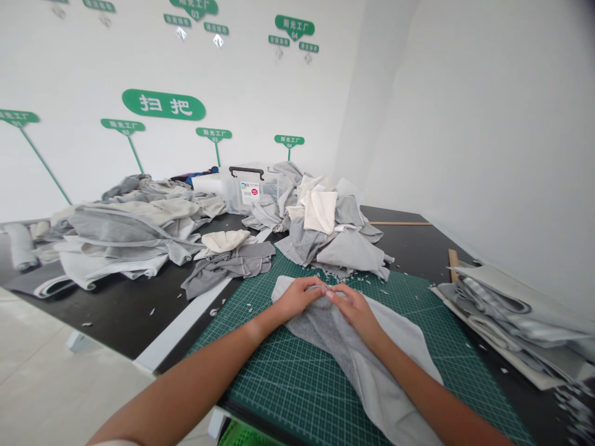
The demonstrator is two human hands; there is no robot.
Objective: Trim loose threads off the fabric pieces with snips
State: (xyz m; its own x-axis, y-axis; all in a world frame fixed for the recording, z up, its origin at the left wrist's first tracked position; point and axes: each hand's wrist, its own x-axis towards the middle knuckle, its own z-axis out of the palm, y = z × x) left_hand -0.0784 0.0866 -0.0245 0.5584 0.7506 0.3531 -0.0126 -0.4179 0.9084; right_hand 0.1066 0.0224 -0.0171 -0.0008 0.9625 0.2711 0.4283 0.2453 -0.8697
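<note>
A long piece of grey fabric (325,328) lies over the green cutting mat (288,390), its near end running toward the mat's front edge. My left hand (300,297) pinches the far edge of this fabric between thumb and fingers. Close beside it, my right hand (351,306) grips the same edge, the fingertips of both hands almost meeting. Whether anything small sits between the fingertips is hidden. Just beyond my hands, small grey scraps (334,275) are scattered on the mat.
Behind the mat rises a heap of grey and cream cloth (320,210), beside a clear plastic box (232,192) with a dark handle. A larger fabric pile (125,229) covers the left of the black table (134,316). Folded fabric sheets (515,316) are stacked at right.
</note>
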